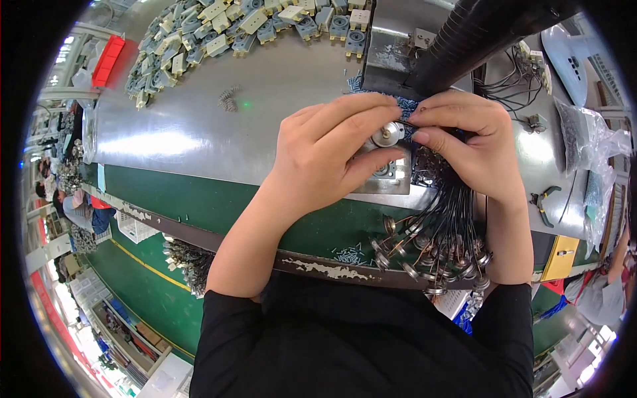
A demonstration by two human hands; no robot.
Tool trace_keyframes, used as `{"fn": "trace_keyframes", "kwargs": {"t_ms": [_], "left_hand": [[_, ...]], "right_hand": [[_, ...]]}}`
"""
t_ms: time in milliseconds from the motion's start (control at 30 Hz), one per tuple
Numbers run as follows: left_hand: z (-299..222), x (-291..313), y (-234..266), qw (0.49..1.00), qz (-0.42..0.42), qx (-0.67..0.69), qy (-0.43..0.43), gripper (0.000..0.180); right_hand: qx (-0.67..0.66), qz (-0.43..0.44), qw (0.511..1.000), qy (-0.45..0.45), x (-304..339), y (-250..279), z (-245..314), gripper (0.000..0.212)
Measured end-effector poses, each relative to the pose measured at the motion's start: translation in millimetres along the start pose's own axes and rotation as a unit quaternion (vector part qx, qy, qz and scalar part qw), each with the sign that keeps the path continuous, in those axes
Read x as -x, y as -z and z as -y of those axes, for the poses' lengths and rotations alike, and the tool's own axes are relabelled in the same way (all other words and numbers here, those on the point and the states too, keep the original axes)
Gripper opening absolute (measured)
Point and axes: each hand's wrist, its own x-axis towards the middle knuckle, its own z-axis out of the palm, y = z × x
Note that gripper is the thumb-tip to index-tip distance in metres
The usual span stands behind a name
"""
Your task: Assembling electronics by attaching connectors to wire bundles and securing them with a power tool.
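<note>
My left hand [338,142] is curled around a small round metal part [387,134] with a brass-coloured centre, fingers above it and thumb below. Close beside it, my right hand [468,136] pinches a thin black wire [407,124] between thumb and fingertips. That wire runs up to the metal part. Beneath my hands sits a metal fixture plate [378,186], with part of a grey piece [385,170] showing on it. A thick bundle of black wires [458,199] lies under my right hand, ending in several round metal discs [431,255] near the table's front edge.
Grey and white switch-like blocks [245,26] are heaped at the far left. Blue screws [358,83] lie behind my hands, silver screws [350,255] in front. A black machine arm [478,40] slants overhead. Pliers [544,204] and a clear plastic bag [590,142] lie right.
</note>
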Motion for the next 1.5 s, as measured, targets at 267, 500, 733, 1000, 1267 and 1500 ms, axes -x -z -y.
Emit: {"fn": "trace_keyframes", "kwargs": {"t_ms": [267, 500, 733, 1000, 1267, 1500], "left_hand": [[-4.6, -3.3, 20.2, 0.989, 0.130, 0.030, 0.070, 0.038], [4.1, 14.6, 8.2, 0.962, 0.194, 0.153, 0.117, 0.038], [7.1, 25.9, -0.7, 0.943, 0.185, 0.226, 0.161, 0.033], [8.8, 21.0, 2.5, 0.929, 0.198, 0.257, 0.176, 0.032], [10.4, 25.1, -1.3, 0.935, 0.182, 0.261, 0.157, 0.032], [11.4, 31.1, -2.1, 0.935, 0.164, 0.272, 0.159, 0.034]], "right_hand": [[-0.006, 0.068, 0.998, -0.006, 4.4, 4.4, -2.3, 0.018], [-0.009, 0.171, 0.985, -0.015, 5.3, 8.2, -4.9, 0.014], [0.031, 0.200, 0.979, -0.022, 7.4, 5.6, -3.4, 0.014], [0.029, 0.206, 0.978, -0.019, 6.6, 5.2, -2.0, 0.017], [0.047, 0.200, 0.978, -0.038, 3.6, 7.1, -3.4, 0.016], [0.052, 0.182, 0.981, -0.040, 0.7, 1.5, -14.2, 0.013]]}}
